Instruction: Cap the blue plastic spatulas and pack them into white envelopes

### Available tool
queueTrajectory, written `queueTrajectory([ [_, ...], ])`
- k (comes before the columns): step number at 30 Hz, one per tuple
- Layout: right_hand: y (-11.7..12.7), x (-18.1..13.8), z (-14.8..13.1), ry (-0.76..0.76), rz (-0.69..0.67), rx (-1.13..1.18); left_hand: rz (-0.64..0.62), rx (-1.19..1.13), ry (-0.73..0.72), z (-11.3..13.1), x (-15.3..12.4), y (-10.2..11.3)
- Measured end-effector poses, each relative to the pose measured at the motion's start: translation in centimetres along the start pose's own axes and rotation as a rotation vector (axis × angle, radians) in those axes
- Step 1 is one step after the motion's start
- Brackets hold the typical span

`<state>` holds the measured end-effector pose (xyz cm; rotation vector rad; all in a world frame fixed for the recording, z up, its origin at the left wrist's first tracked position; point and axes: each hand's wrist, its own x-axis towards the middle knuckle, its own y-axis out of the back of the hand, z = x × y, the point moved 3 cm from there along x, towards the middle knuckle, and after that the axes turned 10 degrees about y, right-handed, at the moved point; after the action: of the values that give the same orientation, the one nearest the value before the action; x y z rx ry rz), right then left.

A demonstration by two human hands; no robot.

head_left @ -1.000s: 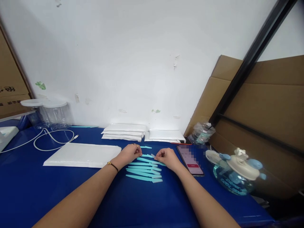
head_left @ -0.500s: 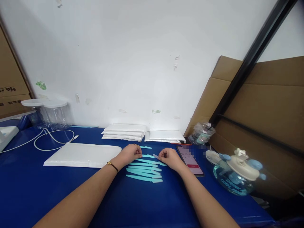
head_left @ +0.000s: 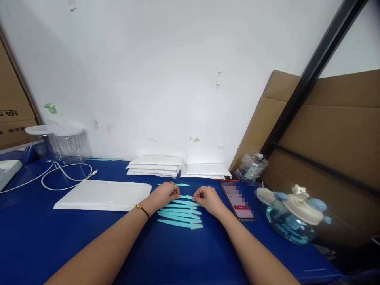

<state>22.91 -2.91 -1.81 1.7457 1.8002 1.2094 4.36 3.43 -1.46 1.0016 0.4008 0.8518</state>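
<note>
Wall: stood white and scuffed behind everything.
Blue table: spread beneath the hands, running back to the wall.
Cardboard: leaned upright at the far right.
White mailer: lay flat to the left of the left forearm.
White packets: sat in two low piles near the wall.
Drink bottle: stood at the right, cream-lidded, apart from the right hand.
Phone: lay face up just beside the right hand.
Left hand: pinched the handle end of one turquoise tool between thumb and fingers.
Right hand: grasped that tool's blade end; its fingertips hid the exact contact.
Held tool's place: it bridged the gap between both hands, just beyond the row.
Row of turquoise tools: lay roughly parallel on the table, nearer the person.
Lone tool: lay beyond the left fingers.
</note>
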Motion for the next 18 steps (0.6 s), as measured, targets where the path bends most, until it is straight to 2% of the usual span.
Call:
queueTrajectory([
  [4, 0.9, 0.1, 0.3, 0.048, 0.02, 0.017, 0.027, 0.01, -0.039, 0.2, 0.0, -0.2],
  [8, 4.7, -0.2, 3.3, 0.037, 0.27, -0.082, 0.216, 0.064, 0.013, -1.0, 0.3, 1.0],
  [9, 5.4, -0.3, 4.1, 0.016, 0.286, -0.12, 0.246, 0.092, 0.039, -1.4, 0.3, 1.3],
  [12, 6.0, -0.6, 5.5, 0.009, 0.201, -0.191, 0.287, 0.141, 0.104, -2.1, 0.4, 1.9],
  [15, 5.0, -0.5, 5.1, 0.073, 0.051, -0.212, 0.301, 0.156, 0.108, -2.0, 0.2, 2.1],
  [18, 3.9, -0.2, 4.4, 0.046, 0.002, -0.242, 0.277, 0.198, 0.135, -1.9, 0.1, 1.6],
])
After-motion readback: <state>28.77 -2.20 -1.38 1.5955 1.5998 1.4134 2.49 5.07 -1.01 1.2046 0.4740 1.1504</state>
